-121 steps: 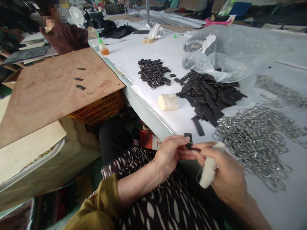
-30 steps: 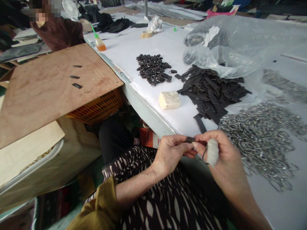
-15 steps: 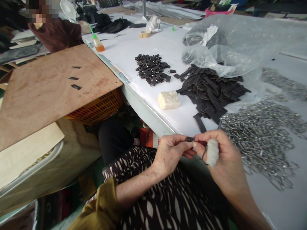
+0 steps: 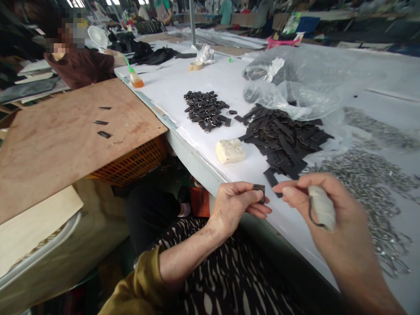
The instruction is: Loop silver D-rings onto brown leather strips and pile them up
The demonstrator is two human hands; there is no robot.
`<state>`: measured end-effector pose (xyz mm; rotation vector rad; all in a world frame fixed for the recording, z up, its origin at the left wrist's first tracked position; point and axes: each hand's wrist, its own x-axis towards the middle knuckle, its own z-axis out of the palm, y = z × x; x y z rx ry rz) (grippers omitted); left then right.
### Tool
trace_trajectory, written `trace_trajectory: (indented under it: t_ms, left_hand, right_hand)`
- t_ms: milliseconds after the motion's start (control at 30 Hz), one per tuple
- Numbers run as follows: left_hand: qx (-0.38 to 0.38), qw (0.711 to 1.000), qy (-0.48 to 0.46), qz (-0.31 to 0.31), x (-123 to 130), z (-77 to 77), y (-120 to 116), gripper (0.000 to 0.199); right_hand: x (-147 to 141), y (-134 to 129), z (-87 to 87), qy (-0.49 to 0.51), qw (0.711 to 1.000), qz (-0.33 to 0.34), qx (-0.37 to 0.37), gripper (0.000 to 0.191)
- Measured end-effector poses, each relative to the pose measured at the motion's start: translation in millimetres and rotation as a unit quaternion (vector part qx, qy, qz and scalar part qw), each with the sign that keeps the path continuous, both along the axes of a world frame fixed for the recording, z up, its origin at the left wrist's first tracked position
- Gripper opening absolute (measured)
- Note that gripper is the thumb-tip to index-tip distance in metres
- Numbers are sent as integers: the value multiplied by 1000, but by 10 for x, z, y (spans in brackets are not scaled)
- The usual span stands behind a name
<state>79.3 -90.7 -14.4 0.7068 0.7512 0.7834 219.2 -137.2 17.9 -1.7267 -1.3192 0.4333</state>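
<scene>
Lower centre, left hand pinches a short dark tab, likely light and bendable, best held flat-faced; right hand, lower right, cannot tell if fingers grip.

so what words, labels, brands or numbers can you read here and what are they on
No text can be read for certain.
Red box on the floor: pale lettering, too small and blurred to quote.
Back bottle: too blurred to tell any label.
</scene>
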Motion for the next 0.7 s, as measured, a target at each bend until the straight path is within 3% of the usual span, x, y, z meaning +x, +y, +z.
trace_trajectory:
  t_ms: [300, 600, 700]
  left_hand:
    - [31, 999, -7, 33, -58, 107, 198, 18]
    - [14, 998, -23, 56, -150, -11, 307, 21]
    - [5, 998, -26, 59, -175, -59, 329, 22]
  right_hand:
    - [-69, 328, 356, -2, 999, 25, 23, 12]
    - [-89, 537, 239, 27, 995, 100, -11, 29]
    - [-143, 579, 225, 7, 997, 75, 3, 29]
